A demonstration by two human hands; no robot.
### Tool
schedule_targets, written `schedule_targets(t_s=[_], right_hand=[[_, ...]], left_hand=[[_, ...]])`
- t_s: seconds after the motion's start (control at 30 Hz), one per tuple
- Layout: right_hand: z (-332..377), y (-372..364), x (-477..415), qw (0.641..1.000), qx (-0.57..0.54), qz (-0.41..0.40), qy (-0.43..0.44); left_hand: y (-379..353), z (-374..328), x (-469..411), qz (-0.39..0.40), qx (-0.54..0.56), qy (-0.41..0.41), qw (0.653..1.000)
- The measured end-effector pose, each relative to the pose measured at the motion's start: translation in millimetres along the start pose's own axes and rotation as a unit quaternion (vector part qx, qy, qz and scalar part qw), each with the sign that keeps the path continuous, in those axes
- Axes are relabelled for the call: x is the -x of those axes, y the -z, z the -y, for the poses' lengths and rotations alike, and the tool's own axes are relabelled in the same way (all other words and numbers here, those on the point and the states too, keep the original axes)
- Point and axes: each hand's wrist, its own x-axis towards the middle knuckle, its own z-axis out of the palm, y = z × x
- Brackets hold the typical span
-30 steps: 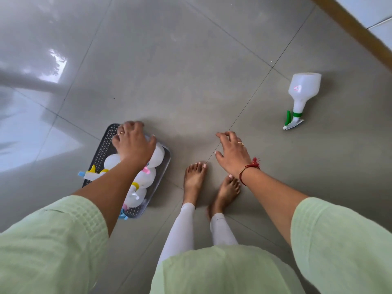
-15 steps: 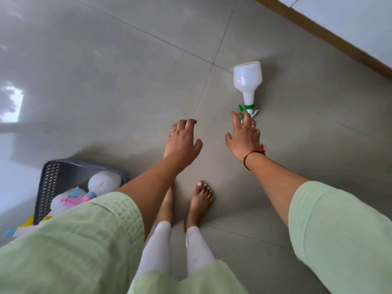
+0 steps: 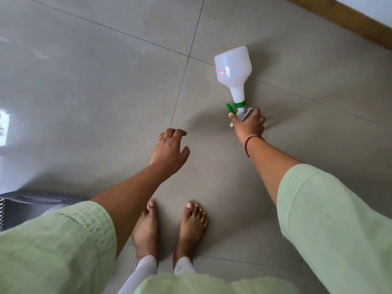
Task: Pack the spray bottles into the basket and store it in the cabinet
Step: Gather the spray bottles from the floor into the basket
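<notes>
A white spray bottle (image 3: 233,70) with a green collar and green trigger lies on the grey tiled floor, base pointing away from me. My right hand (image 3: 249,124) is closed around its spray head. My left hand (image 3: 170,150) hovers over the floor to the left, fingers apart and holding nothing. The dark perforated basket (image 3: 27,203) shows only as a corner at the lower left edge, mostly behind my left sleeve; its contents are hidden.
My bare feet (image 3: 169,225) stand on the tiles below my hands. A brown skirting strip (image 3: 343,24) runs along the wall at the top right. Bright window glare lies on the floor at the left.
My view turned right, sliding the basket toward the left edge. My left hand left the basket. My right hand reached forward and closed on the bottle's spray head.
</notes>
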Motion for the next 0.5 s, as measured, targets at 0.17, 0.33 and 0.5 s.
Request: schedule_targets(t_s=[0.17, 0.33, 0.5], right_hand=[[10.1, -21.8, -17.6, 0.996, 0.033, -0.051, 0.062], [27.5, -13.4, 9.6, 0.997, 0.0, 0.0, 0.083], [54.4, 8.9, 90.5, 0.992, -0.009, 0.054, 0.11]], left_hand=[[-5.2, 11.5, -10.9, -0.003, 0.017, -0.004, 1.0], [14.8, 16.3, 9.9, -0.016, 0.049, 0.021, 0.998], [58.0, 9.0, 60.6, -0.042, 0.087, 0.063, 0.993]])
